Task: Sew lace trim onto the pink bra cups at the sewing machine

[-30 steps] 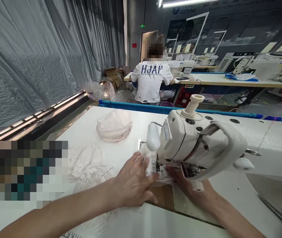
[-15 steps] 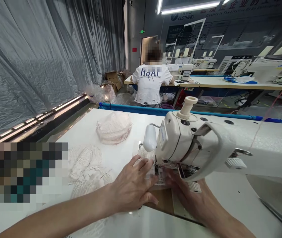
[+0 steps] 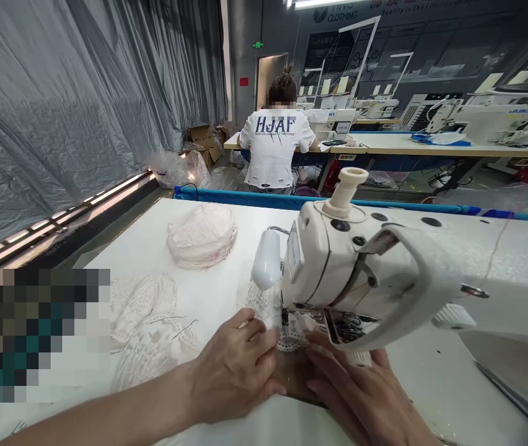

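Note:
A white sewing machine [image 3: 375,266] stands on the white table [image 3: 162,241] in front of me. Under its needle lies a piece of white lace [image 3: 287,331]. My left hand [image 3: 233,371] rests flat on the table just left of the needle, its fingertips pressing the lace. My right hand [image 3: 366,396] lies flat under the machine head, fingers stretched toward the lace on a brown plate [image 3: 294,378].
A pile of pale pink lace pieces [image 3: 201,235] sits further back on the table, and loose white lace [image 3: 147,328] lies at the left. A person in a white shirt [image 3: 276,145] sits at another table behind. Grey plastic sheeting [image 3: 59,105] hangs at the left.
Both hands have drawn back toward me from under the machine head. More lace now shows behind the needle. The view has shifted slightly.

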The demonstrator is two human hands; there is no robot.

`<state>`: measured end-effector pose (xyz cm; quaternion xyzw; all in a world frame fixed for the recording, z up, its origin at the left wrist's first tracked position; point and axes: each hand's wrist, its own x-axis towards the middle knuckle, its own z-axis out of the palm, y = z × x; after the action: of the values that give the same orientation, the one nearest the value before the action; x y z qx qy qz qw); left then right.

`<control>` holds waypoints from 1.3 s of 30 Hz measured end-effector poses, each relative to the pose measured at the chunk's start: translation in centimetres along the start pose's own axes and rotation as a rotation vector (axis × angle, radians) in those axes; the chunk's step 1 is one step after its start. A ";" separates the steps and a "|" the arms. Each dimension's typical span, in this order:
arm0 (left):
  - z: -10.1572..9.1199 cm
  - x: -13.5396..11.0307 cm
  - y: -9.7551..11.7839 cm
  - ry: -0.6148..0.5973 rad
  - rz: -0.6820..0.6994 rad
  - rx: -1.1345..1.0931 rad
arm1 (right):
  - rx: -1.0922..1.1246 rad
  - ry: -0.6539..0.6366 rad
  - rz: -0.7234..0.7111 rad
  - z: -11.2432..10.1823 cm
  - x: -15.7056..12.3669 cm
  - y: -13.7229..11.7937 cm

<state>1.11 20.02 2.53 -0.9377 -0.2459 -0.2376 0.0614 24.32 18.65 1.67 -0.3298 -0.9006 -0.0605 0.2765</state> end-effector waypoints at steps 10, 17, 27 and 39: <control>0.0 -0.5 0.0 0.008 0.032 0.068 | -0.025 -0.010 -0.035 0.0 -0.5 0.3; 0.2 -0.5 0.0 0.035 0.031 0.071 | -0.095 -0.045 -0.109 -0.3 -0.3 0.4; -0.1 -0.6 0.3 0.013 0.041 0.066 | -0.039 -0.054 0.036 -0.6 -0.5 0.4; -0.2 -0.5 0.6 0.032 0.068 0.136 | 0.013 -0.047 0.065 -1.7 -0.2 0.3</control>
<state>0.94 19.24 2.44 -0.9352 -0.2286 -0.2333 0.1367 25.44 18.31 2.93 -0.3586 -0.8959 -0.0377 0.2594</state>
